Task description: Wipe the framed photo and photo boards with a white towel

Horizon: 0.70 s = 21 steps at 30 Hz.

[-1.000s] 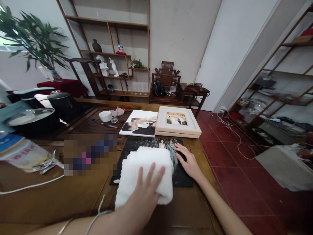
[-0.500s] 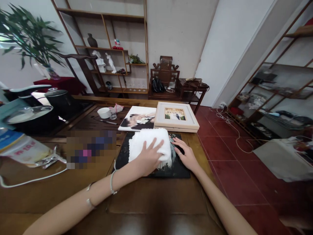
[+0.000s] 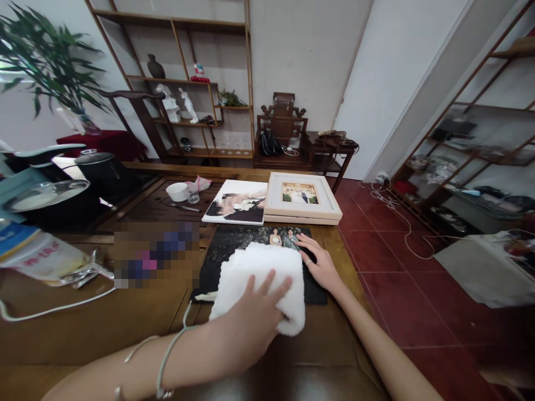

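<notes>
A dark photo print (image 3: 225, 249) lies flat on the wooden table (image 3: 83, 328). A folded white towel (image 3: 261, 273) rests on its near half. My left hand (image 3: 251, 320) lies on the towel with fingers spread and pressing down. My right hand (image 3: 320, 267) is flat and open on the print's right edge, holding it steady beside the towel.
Behind the print lie an unframed photo (image 3: 238, 203) and a stack of white framed pictures (image 3: 301, 197). A white bowl (image 3: 178, 191), a pot (image 3: 98, 167) and packets (image 3: 37, 256) sit to the left. Red tiled floor (image 3: 397, 278) with a cable lies right of the table.
My left hand drew the towel back toward me across the print, uncovering the couple in the picture. The right hand stayed put on the print's right edge.
</notes>
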Each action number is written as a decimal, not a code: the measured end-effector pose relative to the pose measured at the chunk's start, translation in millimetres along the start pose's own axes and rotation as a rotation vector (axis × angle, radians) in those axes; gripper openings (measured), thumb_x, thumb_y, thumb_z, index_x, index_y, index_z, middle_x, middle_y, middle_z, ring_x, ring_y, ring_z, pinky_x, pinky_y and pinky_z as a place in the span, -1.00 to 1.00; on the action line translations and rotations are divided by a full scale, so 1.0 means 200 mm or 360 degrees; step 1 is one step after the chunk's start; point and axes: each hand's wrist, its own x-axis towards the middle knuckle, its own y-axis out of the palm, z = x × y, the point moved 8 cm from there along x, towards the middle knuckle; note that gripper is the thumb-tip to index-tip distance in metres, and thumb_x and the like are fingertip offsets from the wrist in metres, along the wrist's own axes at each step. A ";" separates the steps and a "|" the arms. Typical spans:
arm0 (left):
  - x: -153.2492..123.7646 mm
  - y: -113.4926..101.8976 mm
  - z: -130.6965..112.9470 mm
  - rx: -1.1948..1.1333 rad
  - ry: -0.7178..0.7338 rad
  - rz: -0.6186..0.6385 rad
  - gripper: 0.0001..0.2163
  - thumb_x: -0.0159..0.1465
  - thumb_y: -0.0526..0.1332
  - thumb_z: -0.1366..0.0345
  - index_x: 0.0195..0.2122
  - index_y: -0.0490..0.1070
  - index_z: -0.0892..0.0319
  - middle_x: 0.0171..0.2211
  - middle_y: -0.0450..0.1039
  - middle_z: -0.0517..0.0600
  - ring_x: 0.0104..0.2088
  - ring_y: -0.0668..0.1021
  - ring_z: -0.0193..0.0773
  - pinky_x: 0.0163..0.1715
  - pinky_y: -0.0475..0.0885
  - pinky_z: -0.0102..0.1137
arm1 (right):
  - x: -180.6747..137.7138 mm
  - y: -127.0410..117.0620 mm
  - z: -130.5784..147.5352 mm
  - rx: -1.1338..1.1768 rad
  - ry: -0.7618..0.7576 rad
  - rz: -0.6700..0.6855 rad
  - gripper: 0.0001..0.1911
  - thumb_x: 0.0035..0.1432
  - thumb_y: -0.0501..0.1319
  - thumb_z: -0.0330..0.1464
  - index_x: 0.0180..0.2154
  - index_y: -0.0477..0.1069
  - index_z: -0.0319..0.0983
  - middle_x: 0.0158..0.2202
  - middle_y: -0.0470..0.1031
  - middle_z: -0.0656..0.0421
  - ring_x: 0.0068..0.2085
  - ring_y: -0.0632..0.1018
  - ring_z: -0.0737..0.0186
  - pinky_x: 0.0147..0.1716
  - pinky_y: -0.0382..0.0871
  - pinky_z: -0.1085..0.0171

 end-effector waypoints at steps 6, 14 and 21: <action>0.07 -0.09 0.23 -0.0044 -0.0360 -0.0101 -0.63 0.24 0.07 0.47 0.03 0.38 0.04 0.33 -0.17 0.02 0.27 -0.03 0.27 -0.04 0.14 0.36 | 0.00 0.00 -0.01 -0.0015 0.0001 -0.0016 -0.70 0.21 0.09 -0.32 -0.06 0.46 -0.15 0.12 0.39 0.06 0.20 0.31 0.11 0.19 0.15 0.00; 0.04 -0.09 0.55 -0.0130 -0.0675 -0.0030 -0.63 0.28 0.02 0.42 0.08 0.36 0.05 0.33 -0.13 0.09 0.22 0.04 0.45 -0.23 0.37 0.27 | 0.00 -0.01 -0.02 0.0059 -0.0004 -0.0062 -0.72 0.19 0.12 -0.33 -0.08 0.48 -0.13 0.10 0.41 0.07 0.19 0.33 0.10 0.18 0.15 -0.02; 0.04 -0.03 0.57 -0.0042 -0.0843 -0.0060 -0.60 0.21 0.09 0.52 0.00 0.45 -0.01 0.33 -0.13 0.03 0.19 0.04 0.53 -0.28 0.41 0.25 | -0.01 -0.05 -0.08 0.0475 0.0172 -0.0235 -0.77 0.13 0.20 -0.28 -0.17 0.53 -0.14 0.07 0.44 0.06 0.13 0.40 0.07 0.18 0.15 0.01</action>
